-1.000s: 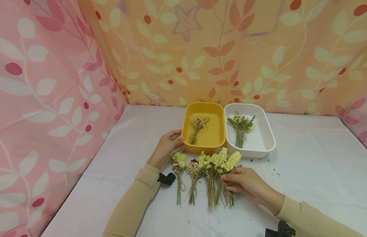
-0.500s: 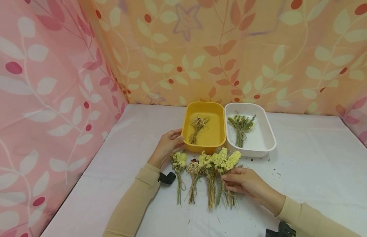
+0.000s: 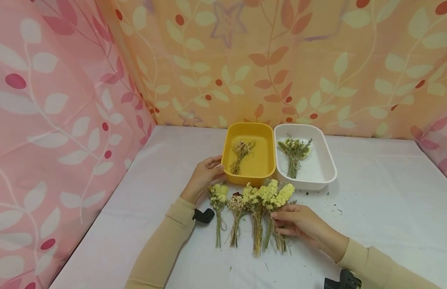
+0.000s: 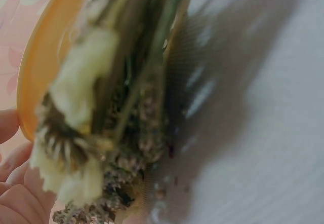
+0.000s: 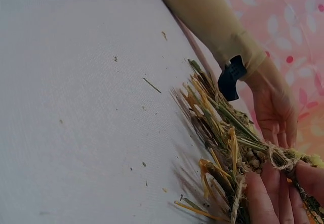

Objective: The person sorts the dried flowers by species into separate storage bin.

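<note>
Near the middle of the surface (image 3: 382, 220), I see the right hand (image 3: 310, 224), its fingers pinching a flower bunch (image 3: 283, 196) by its twine (image 5: 278, 158). Left of it lie other bunches (image 3: 218, 193); farther off, the left hand (image 3: 204, 176), fingers relaxed, touches the yellow tray (image 3: 263, 160). I judge this the pick-up; lifting calls for clearing neighbouring stems.

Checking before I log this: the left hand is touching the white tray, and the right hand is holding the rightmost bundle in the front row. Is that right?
Not quite: the tray the left hand touches is the yellow tray, as the head view shows. The right hand does hold the rightmost bundle.
</note>
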Tool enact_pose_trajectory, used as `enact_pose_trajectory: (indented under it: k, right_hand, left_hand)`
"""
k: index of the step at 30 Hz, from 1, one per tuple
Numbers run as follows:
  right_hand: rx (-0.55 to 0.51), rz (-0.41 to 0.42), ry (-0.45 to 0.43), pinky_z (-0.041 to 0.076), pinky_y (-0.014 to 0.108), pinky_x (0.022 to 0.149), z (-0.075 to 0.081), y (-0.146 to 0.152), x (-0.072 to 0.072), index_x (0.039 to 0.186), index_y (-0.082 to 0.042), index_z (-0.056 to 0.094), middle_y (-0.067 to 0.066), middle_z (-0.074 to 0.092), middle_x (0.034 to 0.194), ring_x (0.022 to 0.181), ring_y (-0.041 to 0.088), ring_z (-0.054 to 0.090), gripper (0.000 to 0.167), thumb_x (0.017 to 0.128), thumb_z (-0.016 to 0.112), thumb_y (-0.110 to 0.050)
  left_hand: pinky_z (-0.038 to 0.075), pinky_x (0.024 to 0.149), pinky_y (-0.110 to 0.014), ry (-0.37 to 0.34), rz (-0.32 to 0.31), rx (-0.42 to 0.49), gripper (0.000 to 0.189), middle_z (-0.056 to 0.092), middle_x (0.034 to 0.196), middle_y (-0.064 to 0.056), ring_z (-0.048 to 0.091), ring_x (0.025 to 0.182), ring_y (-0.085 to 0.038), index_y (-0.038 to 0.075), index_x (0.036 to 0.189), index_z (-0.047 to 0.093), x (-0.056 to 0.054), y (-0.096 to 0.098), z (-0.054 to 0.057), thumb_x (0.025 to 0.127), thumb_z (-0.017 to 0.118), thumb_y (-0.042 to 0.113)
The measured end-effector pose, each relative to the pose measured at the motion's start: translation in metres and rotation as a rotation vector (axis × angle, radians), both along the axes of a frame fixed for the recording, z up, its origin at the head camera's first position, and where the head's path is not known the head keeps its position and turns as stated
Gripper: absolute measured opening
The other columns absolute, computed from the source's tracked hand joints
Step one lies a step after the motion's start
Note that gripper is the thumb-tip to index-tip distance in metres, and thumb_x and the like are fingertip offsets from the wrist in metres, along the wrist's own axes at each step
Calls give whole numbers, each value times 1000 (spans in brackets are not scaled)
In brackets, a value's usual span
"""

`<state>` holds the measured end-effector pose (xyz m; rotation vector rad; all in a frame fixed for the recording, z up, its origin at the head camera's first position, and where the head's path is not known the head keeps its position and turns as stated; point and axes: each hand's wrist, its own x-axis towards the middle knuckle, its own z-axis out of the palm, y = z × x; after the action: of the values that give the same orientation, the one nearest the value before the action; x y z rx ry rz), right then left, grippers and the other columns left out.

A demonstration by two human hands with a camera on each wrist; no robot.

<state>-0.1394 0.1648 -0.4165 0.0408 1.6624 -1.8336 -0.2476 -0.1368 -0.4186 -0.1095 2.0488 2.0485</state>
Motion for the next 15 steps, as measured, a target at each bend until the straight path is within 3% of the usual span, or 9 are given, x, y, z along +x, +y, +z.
enact_pose_trajectory:
  k: [5, 15]
  right_hand:
    - [-11, 0, -8, 62, 27, 84, 2, -1, 1, 87, -13, 69, -3, 68, 94, 83, 8, 71, 9, 95, 68, -17]
    - [-34, 23, -40, 61, 39, 91, 5, -1, 0, 83, -16, 66, -3, 65, 87, 80, 7, 68, 13, 96, 66, -18]
  left_hand:
    - [56, 101, -38, 0, 0, 3, 50, 52, 148, -14, 62, 123, -34, 9, 148, 47, 0, 1, 1, 100, 61, 10]
    - [55, 103, -40, 25, -18, -3, 51, 50, 149, -17, 58, 128, -36, 7, 149, 45, 0, 0, -1, 100, 59, 8]
